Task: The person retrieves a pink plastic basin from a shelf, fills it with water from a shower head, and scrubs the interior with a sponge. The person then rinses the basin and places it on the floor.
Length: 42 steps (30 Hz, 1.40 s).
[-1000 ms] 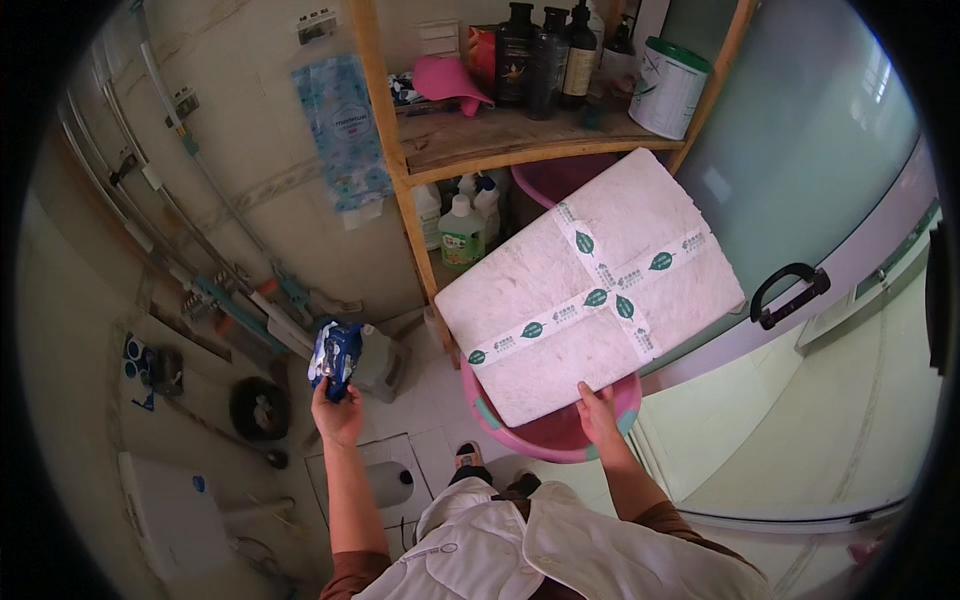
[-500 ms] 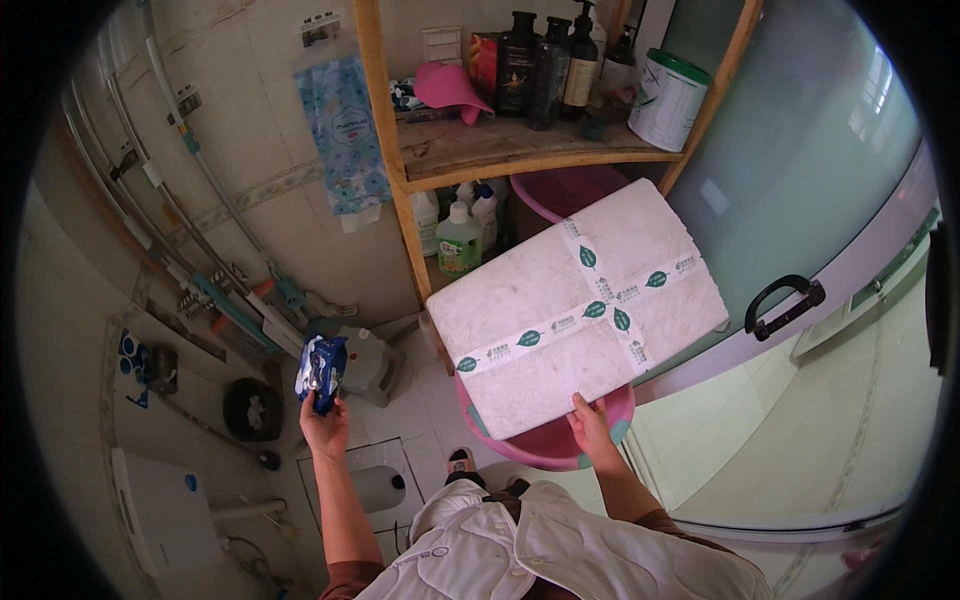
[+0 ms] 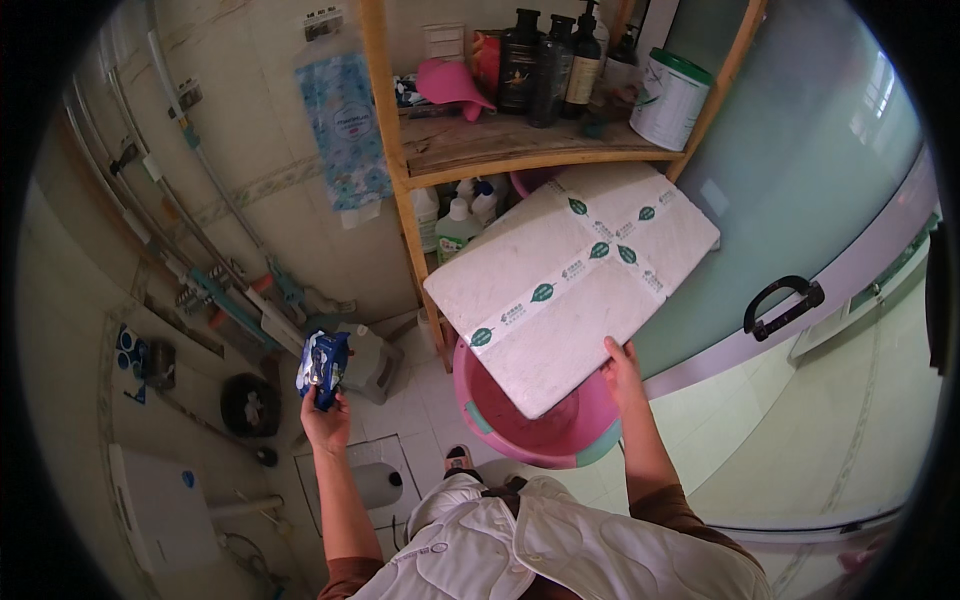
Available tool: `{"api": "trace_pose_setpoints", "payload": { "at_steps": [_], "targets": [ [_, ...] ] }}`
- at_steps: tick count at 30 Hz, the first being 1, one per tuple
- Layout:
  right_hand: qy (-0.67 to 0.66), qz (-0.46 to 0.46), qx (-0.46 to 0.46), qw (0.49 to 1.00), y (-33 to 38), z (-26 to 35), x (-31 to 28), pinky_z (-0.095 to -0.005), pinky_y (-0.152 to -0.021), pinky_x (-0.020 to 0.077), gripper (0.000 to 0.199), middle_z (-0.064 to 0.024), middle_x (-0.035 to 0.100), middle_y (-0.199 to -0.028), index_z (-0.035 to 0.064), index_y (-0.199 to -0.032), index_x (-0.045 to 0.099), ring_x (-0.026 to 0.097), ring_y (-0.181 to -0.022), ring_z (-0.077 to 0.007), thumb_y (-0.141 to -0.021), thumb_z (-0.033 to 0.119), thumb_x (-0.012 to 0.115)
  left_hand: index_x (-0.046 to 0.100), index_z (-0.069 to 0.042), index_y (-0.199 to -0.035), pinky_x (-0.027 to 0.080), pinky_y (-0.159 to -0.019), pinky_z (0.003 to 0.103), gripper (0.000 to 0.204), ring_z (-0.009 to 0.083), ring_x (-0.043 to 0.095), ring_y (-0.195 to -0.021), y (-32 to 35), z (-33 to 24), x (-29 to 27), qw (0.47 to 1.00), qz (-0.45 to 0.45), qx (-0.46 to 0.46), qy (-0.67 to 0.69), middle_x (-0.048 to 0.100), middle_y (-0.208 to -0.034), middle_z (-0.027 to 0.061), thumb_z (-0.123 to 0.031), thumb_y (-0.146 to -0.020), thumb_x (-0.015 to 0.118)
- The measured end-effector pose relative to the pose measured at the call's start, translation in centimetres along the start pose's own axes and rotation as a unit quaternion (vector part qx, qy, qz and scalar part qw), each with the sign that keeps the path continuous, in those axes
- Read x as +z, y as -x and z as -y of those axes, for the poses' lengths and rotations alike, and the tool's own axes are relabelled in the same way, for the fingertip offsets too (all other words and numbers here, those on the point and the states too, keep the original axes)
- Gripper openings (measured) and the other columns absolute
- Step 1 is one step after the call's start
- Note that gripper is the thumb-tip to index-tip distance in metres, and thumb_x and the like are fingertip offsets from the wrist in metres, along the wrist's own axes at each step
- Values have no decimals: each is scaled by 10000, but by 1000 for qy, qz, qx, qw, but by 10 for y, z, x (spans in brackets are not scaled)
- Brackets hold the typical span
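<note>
Pinched in my left hand is a small blue and white soft packet, held out over the floor at the left. My right hand grips the near right edge of a white foam board, thumb on top and the other fingers partly hidden beneath. Printed tape with green leaves crosses the board. It lies tilted over a pink basin with green grips, and its far end reaches in under the wooden shelf. Most of the basin's near inside shows below the board.
A wooden shelf carries dark pump bottles, a pink scoop and a white tub with green lid. Mops lean at the left wall. A squat toilet is set in the floor; a frosted door stands at right.
My right hand has moved right and farther away, pushing the foam board away so more of the basin shows. My left hand with the packet has stayed nearly still.
</note>
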State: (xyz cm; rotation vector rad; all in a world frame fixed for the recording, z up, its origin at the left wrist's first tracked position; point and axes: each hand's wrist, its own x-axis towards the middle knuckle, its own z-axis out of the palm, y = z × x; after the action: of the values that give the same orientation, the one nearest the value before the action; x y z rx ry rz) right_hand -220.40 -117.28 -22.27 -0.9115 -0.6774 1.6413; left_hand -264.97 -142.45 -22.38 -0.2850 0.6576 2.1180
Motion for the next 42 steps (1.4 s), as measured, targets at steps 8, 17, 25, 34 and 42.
{"api": "trace_pose_setpoints", "payload": {
  "at_steps": [8, 17, 25, 34, 42],
  "targets": [
    [54, 2, -22, 998, -42, 35, 20, -333, -857, 431, 418, -68, 557, -1098, 71, -1133, 481, 528, -1010, -192, -781, 139, 696, 505, -76, -1094, 492, -653, 289, 280, 196, 550, -834, -2, -2, -6, 1000, -16, 9, -17, 581, -1034, 79, -179, -843, 571],
    [93, 16, -5, 996, -62, 49, 24, -342, -878, 424, 322, -58, 565, -1101, 76, -1086, 506, 535, -1020, -185, -814, 156, 659, 521, -85, -1060, 488, -647, 293, 245, 180, 554, -835, -4, -2, -13, 1000, -17, 9, -17, 603, -986, 53, -173, -839, 582],
    [64, -20, -14, 998, -54, 38, 20, -347, -855, 426, 364, -63, 556, -1095, 82, -1098, 495, 531, -1009, -197, -788, 135, 679, 524, -87, -1058, 496, -643, 288, 231, 168, 566, -838, -8, -4, 14, 999, -12, 8, -30, 603, -987, 39, -170, -849, 579],
    [97, -16, -19, 995, -47, 46, 24, -342, -864, 422, 404, -72, 550, -1119, 64, -1149, 477, 529, -1025, -197, -802, 157, 661, 458, -57, -1176, 520, -665, 293, 321, 164, 563, -870, -72, -32, 210, 962, 132, 116, -210, 548, -1059, 69, -144, -884, 562],
    [78, -30, -34, 996, -40, 40, 32, -351, -876, 424, 417, -76, 544, -1142, 58, -1175, 470, 523, -1046, -201, -813, 144, 656, 419, 27, -1138, 552, -594, 284, 326, 185, 587, -791, -115, -8, 353, 914, 241, 71, -319, 542, -1005, 132, -131, -889, 557]
  ]
}}
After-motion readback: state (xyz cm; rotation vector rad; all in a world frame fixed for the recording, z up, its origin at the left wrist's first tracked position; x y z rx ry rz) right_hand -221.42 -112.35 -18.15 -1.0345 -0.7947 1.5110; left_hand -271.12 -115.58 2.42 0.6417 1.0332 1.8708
